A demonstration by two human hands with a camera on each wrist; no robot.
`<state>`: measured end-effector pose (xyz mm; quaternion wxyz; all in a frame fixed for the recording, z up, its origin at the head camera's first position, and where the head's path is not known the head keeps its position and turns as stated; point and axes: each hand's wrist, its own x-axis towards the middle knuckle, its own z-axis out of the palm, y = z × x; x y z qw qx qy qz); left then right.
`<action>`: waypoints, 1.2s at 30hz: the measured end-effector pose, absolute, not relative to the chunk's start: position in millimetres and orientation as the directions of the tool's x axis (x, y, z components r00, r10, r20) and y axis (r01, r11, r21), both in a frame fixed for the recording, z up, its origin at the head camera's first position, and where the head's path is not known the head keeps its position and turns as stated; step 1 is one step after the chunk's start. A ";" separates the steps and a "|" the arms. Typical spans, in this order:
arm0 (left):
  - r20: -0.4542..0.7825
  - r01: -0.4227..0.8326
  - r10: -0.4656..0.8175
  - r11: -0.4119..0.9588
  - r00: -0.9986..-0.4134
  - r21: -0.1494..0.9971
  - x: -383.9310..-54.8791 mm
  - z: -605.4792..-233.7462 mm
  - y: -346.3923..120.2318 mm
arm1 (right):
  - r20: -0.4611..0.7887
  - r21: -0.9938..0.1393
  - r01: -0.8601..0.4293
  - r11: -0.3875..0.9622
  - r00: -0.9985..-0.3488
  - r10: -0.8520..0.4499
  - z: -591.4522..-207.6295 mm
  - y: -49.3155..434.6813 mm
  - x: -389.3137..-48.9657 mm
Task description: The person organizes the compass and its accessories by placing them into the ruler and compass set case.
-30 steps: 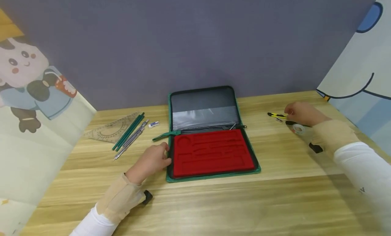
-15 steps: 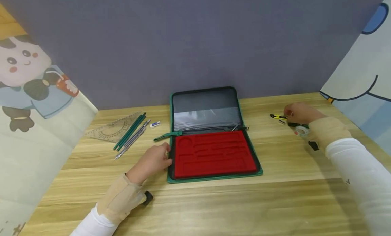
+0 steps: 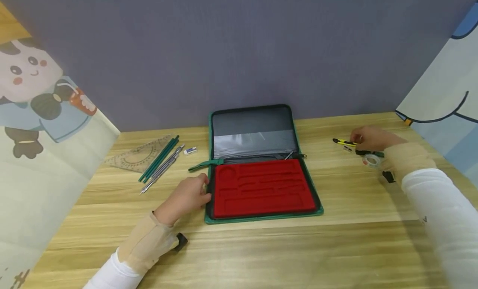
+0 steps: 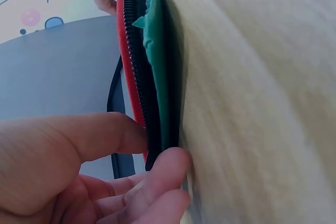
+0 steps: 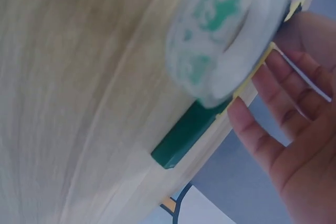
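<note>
My left hand (image 3: 188, 195) pinches the left edge of an open green zip case (image 3: 261, 218) with a red moulded tray (image 3: 261, 193); the left wrist view shows the thumb over the zip (image 4: 139, 82) and a finger below. At the right, my right hand (image 3: 375, 139) holds the end of a yellow and black utility knife (image 3: 341, 142) lying on the table; its fingertips are partly hidden. Beneath that hand are a roll of clear tape (image 5: 184, 51), a dark green bar-shaped piece (image 5: 181, 135) and a small sharpener-like piece (image 3: 347, 149).
Left of the case lie a clear set square (image 3: 127, 161), green pencils (image 3: 160, 159), silver compasses (image 3: 160, 172) and a white and blue eraser (image 3: 190, 150). A grey panel (image 3: 246, 52) stands behind the wooden table (image 3: 261, 255). Printed panels flank both sides.
The head view shifts slightly, carrying the scene a little to the right. My right hand moves slightly off the tape and green piece, so both show more. My left hand stays on the case edge.
</note>
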<state>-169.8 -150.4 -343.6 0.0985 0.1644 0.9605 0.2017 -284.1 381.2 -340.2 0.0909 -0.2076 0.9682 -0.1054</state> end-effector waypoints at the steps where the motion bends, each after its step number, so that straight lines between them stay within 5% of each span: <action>1: -0.125 0.275 0.356 0.864 -0.926 0.422 -169.7 -343.3 -150.4 | -0.130 -0.239 -0.384 0.892 -0.898 -0.421 -340.2 381.5 -284.6; 36: -0.168 0.257 0.358 0.863 -0.919 0.435 -173.0 -341.1 -140.4 | 0.016 -0.156 -0.507 0.847 -0.859 -0.511 -319.1 348.3 -273.8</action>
